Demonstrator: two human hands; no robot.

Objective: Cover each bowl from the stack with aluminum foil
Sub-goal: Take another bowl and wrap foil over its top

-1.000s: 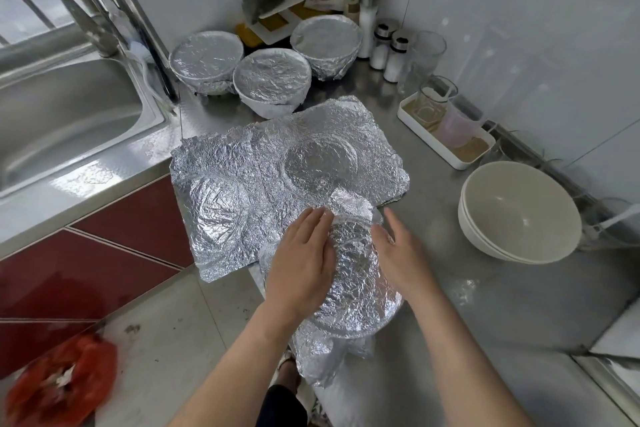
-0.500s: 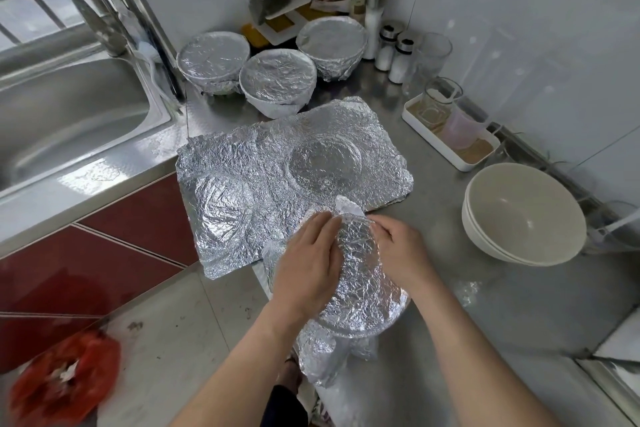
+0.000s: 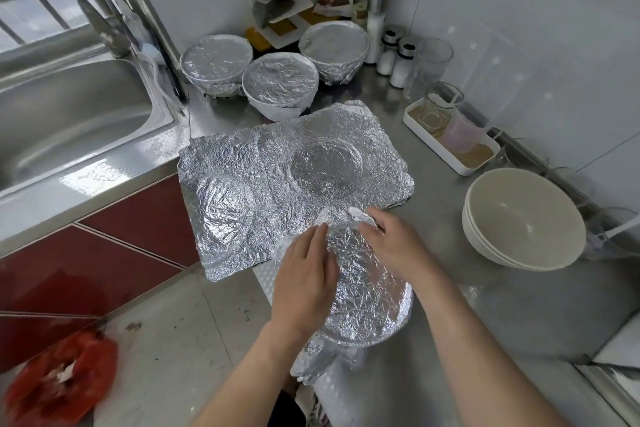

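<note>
The left fingers (image 3: 316,240) lay straight and together, pressed flat on the foil sheet (image 3: 370,288). The right fingertips (image 3: 373,221) were curled, pinching a crumpled flap of that sheet at the far rim. Behind them the left hand (image 3: 304,277) weighted the near-left side and the right hand (image 3: 394,246) arched over the far side. The bowl under the foil sat at the front edge of the counter (image 3: 485,322), just in front of the spare foil (image 3: 277,180) spread flat.

I judged this to be the crimping step on a fourth bowl: three covered bowls (image 3: 280,87) stood at the back, and the stack (image 3: 523,218) waited uncovered to the right. The next move, I thought, called for folding that flap down over the rim while the left hand held the top taut.

I could not see the bowl itself, nor how far the foil hugged its sides. How many bowls the stack held was hard to tell.
</note>
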